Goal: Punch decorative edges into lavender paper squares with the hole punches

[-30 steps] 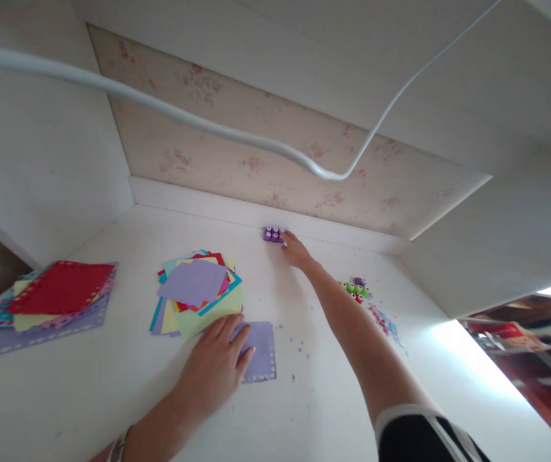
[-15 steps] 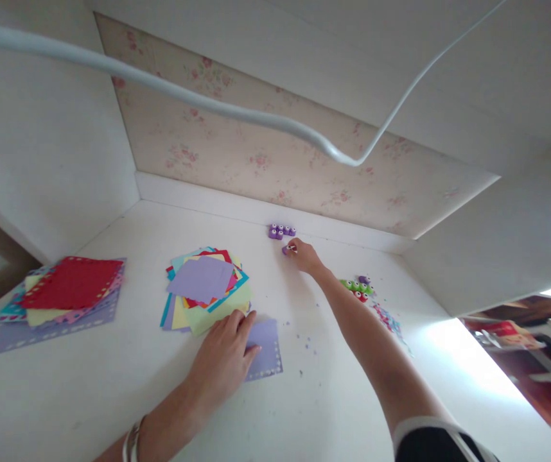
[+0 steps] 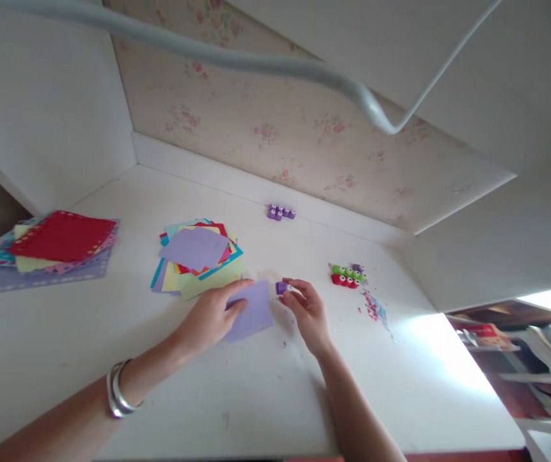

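My left hand [image 3: 212,314]: thumb and forefinger on lavender paper [image 3: 253,311], pinched or not I cannot tell | My right hand [image 3: 308,314]: pinching a purple punch [image 3: 282,288] just right of that paper | Coloured sheets [image 3: 198,247]: piled beyond, on the desk [image 3: 198,410]

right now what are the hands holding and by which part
The right hand holds a purple punch by its right end; the left hand is on the left part of the lilac sheet, gripping or pressing unclear.

White table [image 3: 183,410], paper stack [image 3: 196,247], purple punches [image 3: 279,214], confetti [image 3: 374,308]
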Available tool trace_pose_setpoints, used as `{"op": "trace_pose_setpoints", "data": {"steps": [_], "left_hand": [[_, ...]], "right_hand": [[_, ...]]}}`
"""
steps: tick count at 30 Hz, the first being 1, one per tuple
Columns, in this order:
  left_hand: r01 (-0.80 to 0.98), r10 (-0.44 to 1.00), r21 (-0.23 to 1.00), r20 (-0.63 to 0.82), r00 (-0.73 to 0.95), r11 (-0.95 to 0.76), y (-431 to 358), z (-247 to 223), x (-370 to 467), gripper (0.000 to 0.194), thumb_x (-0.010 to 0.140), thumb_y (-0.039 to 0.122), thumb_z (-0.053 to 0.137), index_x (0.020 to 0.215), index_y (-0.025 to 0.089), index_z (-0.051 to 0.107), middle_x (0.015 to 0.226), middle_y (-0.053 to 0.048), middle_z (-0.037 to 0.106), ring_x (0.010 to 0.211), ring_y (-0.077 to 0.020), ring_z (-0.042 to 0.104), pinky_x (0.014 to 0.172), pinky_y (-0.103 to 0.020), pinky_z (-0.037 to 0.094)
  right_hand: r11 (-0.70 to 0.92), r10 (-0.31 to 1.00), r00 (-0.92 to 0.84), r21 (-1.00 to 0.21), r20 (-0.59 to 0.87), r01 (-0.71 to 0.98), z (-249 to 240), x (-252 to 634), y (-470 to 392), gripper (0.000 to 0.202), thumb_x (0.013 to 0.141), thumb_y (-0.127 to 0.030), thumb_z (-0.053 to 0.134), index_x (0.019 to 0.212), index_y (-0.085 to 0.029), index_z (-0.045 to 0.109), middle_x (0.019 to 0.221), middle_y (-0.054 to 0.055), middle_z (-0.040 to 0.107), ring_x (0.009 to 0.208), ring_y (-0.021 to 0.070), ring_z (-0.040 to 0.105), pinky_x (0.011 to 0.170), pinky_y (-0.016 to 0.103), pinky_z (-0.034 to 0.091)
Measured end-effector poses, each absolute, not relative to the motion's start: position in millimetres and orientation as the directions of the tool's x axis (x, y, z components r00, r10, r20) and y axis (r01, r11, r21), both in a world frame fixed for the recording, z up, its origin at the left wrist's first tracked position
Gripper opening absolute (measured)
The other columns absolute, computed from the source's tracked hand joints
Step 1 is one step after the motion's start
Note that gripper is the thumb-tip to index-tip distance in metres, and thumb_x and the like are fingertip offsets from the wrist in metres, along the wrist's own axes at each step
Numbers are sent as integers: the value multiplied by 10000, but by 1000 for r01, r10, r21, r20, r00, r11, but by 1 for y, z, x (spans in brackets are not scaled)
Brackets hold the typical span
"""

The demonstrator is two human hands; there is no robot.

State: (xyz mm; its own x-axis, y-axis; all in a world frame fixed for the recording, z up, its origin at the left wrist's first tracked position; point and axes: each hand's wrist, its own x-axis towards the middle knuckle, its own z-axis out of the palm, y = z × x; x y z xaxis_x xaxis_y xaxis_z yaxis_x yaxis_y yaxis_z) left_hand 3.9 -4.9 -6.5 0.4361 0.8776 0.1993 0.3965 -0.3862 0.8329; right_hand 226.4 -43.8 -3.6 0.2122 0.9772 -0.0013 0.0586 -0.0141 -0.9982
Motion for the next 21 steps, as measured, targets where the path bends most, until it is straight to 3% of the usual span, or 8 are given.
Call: {"op": "trace_pose_setpoints", "data": {"steps": [7, 13, 21], "left_hand": [[293, 896, 905, 175, 407, -310, -7, -4, 7, 361, 908, 315, 551, 1253, 243, 628, 1263, -3, 662, 1160, -186, 621, 963, -296, 529], [295, 881, 899, 173, 440, -323, -10, 6, 6, 235, 918, 279, 544, 1032, 241, 746, 1061, -9, 733, 976, -168, 682, 893, -271, 546], [347, 891, 880, 161, 424, -324, -11, 9, 5, 236, 896, 286, 582, 1062, 224, 739, 1072, -19, 732, 981, -174, 678, 912, -280, 538]], "right_hand": [[-5, 981, 196, -998, 9, 68, -9, 222, -47, 257, 815, -366, 709, 1038, -272, 624, 1241, 68, 652, 1010, 216, 672, 872, 388, 544], [-8, 980, 198, -994, 13, 104, -5, 221, -52, 254, 817, -357, 706, 1041, -265, 630, 1235, 72, 657, 1023, 219, 671, 828, 359, 562], [12, 982, 185, -994, 32, 111, -6, 220, -53, 243, 828, -324, 702, 1049, -247, 637, 1233, 76, 654, 1021, 210, 670, 829, 346, 568]]}}
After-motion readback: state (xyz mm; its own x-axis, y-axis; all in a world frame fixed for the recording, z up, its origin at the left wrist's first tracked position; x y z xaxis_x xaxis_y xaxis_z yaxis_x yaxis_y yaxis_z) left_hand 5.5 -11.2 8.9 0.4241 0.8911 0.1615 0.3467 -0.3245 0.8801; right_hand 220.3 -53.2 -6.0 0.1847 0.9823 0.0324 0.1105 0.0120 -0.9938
